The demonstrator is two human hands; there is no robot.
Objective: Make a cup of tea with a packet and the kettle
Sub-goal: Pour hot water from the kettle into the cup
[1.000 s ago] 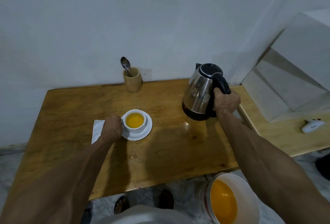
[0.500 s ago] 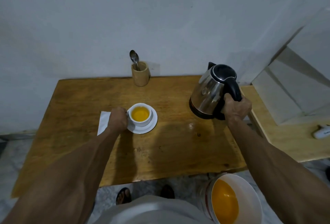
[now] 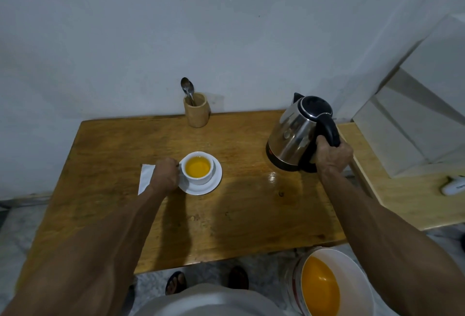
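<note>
Wooden surface (image 3: 226,215) against a pale wall. Steel kettle (image 3: 294,134) stands at its right rear, tilted slightly; right hand (image 3: 332,154) is closed around the black handle. White cup (image 3: 197,167) of yellow-orange liquid sits on a saucer (image 3: 214,185) left of centre; left hand (image 3: 164,174) is curled at the cup's left side, touching it. White packet (image 3: 145,177) lies flat, partly under that hand.

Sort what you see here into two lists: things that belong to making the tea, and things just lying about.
Belonging to the job:
- kettle, gripped by the right hand
- cup of yellow liquid, on its saucer, held by the left hand
- white packet
- spoon in the wooden holder

Lying about:
- bucket on the floor
- small white object on the side shelf
</note>
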